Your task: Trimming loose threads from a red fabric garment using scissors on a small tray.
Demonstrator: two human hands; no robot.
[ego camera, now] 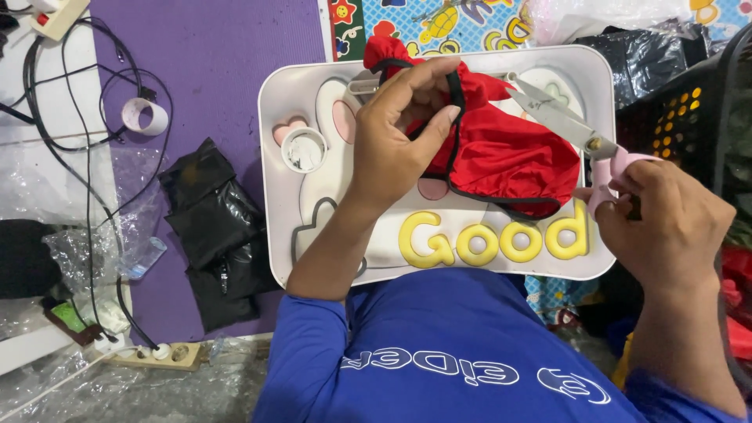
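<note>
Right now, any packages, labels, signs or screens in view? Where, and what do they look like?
No screens.
Tray table: white, rounded, under both hands; raised yellow lettering along the near edge.
Black plastic bags: crumpled, on the purple mat left of the tray.
Clear plastic wrap: crinkled, far left.
Shirt print: white lettering on blue.

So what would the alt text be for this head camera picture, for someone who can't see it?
Seen from above, a person's left hand pinches a red cloth piece with black trim on a white lap tray, while the right hand holds open pink-handled scissors beside it. Black plastic bags lie on a purple mat.
</note>
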